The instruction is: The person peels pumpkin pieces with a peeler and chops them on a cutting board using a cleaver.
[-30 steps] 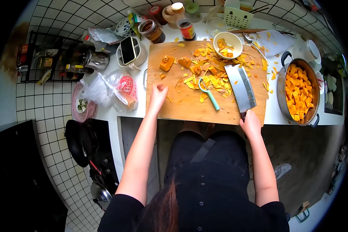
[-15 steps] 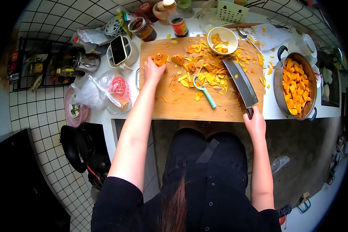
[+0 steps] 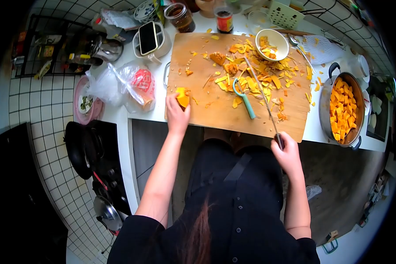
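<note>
My left hand [image 3: 177, 118] is closed around a chunk of pumpkin [image 3: 183, 97] at the near left of the wooden cutting board [image 3: 215, 108]. In my right hand [image 3: 287, 153] is the handle of a cleaver [image 3: 262, 91]. Its blade is seen nearly edge-on and reaches over a heap of yellow peelings [image 3: 275, 81]. Between the hands lies a peeler [image 3: 247, 105] with a green handle. Two more pumpkin chunks, one farther back [image 3: 217, 58] and one beside the peelings [image 3: 231, 68], rest on the board. A cream bowl [image 3: 282, 40] holding pumpkin scraps stands at the back.
To the right stands a pot [image 3: 324, 103] of pumpkin cubes [image 3: 342, 110]. Left of the board are a knotted plastic bag [image 3: 138, 88] and a container [image 3: 163, 47] with a phone [image 3: 148, 37] on top. Jars [image 3: 180, 18] and a spoon [image 3: 295, 42] lie behind.
My left hand has brought its pumpkin chunk nearer, toward the board's front left. The cleaver has turned from showing its broad side to nearly edge-on. My view has shifted slightly.
</note>
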`<act>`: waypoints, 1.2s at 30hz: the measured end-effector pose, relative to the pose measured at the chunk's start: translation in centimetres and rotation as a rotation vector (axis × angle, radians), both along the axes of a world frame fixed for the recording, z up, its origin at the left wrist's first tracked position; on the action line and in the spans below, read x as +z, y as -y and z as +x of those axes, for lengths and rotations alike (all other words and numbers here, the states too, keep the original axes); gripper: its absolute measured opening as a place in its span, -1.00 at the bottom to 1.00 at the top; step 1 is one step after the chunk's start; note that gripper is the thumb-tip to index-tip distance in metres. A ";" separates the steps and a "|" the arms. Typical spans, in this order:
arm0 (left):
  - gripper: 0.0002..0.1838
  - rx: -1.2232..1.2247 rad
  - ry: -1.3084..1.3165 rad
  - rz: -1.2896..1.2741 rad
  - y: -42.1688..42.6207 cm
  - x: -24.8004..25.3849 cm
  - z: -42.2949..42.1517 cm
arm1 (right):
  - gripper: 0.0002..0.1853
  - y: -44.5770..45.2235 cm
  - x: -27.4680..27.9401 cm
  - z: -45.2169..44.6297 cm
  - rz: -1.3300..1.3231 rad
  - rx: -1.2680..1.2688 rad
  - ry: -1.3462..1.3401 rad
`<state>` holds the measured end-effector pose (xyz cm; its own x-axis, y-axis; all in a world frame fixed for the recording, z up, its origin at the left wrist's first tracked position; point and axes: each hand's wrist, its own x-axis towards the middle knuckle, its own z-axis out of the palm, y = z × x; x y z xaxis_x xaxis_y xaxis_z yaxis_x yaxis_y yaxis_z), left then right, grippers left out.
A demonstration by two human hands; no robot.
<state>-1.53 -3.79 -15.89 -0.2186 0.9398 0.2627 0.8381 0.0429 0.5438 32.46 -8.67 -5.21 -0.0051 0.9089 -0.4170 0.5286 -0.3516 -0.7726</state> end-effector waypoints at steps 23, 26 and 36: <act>-0.67 0.186 0.351 -0.245 2.4 -1.6 2.4 | -0.53 -4.2 -4.1 -12.9 -0.770 0.075 -0.712; -0.67 0.186 0.324 -0.241 2.4 -1.7 2.5 | -0.52 -4.5 -4.6 -13.5 -0.757 0.085 -0.699; -0.67 0.207 0.317 -0.284 2.2 -1.7 2.7 | -0.50 -4.8 -4.8 -14.5 -0.618 0.173 -0.537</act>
<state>1.20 -5.95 -17.61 -0.4365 0.8931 -0.1087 0.5905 0.3756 0.7143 17.95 -3.87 -9.96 -0.4634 0.4852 -0.7415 0.2290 -0.7428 -0.6291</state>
